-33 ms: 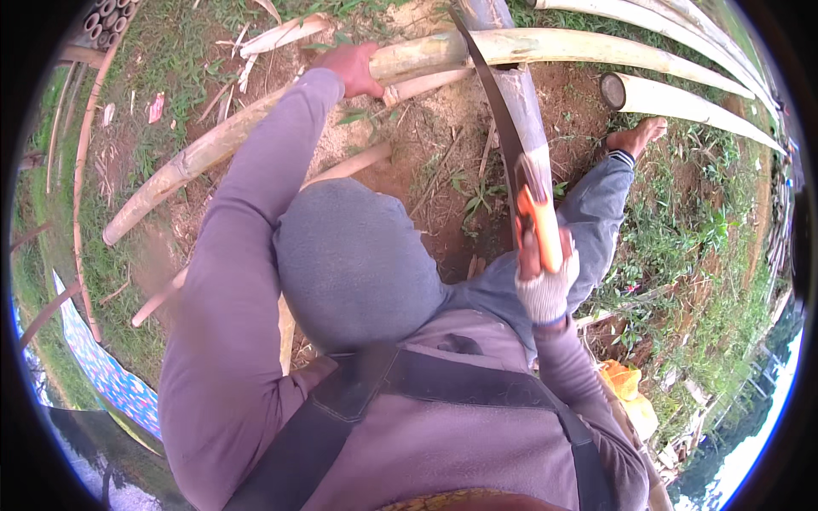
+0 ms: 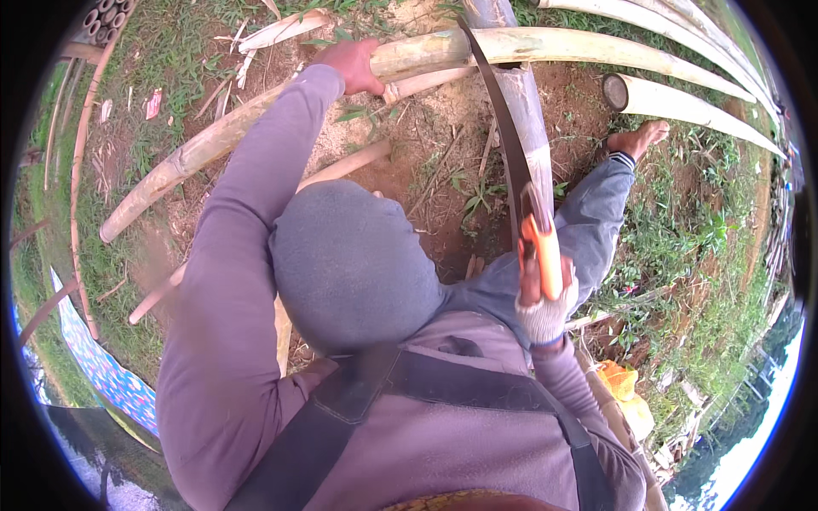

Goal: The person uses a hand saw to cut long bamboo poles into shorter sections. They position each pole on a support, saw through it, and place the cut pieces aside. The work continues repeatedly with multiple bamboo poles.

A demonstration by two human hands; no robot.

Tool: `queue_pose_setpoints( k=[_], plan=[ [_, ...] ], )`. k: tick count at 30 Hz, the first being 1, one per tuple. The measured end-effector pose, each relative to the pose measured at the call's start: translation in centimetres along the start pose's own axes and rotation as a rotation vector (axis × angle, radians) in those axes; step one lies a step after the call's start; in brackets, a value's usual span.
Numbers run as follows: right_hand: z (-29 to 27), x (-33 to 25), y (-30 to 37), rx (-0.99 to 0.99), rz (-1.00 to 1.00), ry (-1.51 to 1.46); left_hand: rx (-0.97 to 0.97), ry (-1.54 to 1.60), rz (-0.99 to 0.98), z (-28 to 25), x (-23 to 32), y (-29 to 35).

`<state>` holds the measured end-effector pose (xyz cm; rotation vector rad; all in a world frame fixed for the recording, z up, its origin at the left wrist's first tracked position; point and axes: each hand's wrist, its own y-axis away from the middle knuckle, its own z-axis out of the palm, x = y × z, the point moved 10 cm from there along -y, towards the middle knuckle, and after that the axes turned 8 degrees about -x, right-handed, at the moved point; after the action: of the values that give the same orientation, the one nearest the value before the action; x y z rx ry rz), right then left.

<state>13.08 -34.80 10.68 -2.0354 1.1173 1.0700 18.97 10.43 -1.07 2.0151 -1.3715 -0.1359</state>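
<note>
My bare left hand [image 2: 354,66] is closed round a long pale bamboo pole [image 2: 588,43], its thumb and fingers partly hidden. My right hand [image 2: 545,307], in a whitish glove, grips the orange handle of a handsaw [image 2: 509,140]. The dark curved blade runs away from me and lies across the pole, just right of a joint in the bamboo. Under the pole is a thicker greyish log [image 2: 524,106], with a dark notch near the crossing. Whether the teeth have gone deep into the bamboo cannot be made out.
A cut bamboo pole [image 2: 682,102] with a dark hollow end lies at right, several more beyond it. My bent leg [image 2: 596,209] and bare foot [image 2: 639,136] are beside the log. Bamboo offcuts [image 2: 285,30] and sawdust cover the soil. An orange-yellow bag [image 2: 622,387] sits lower right.
My right hand has drawn the saw back toward me, its blade still across the pole. My left hand keeps its hold in nearly the same place.
</note>
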Motion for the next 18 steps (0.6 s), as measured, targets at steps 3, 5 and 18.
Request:
queue_pose_setpoints(
  k=[3,5,18],
  plan=[
    [0.9,5.6,2.3,0.041,0.211,-0.524,0.030,0.003,0.020,-0.4,1.0,-0.1],
    [5.2,4.1,-7.3,-0.029,0.152,-0.427,0.103,0.011,0.053,-1.2,1.3,-0.4],
    [2.8,1.5,-13.0,0.136,-0.135,0.036,0.141,0.076,0.117,-1.7,-0.2,-2.2]
  ],
)
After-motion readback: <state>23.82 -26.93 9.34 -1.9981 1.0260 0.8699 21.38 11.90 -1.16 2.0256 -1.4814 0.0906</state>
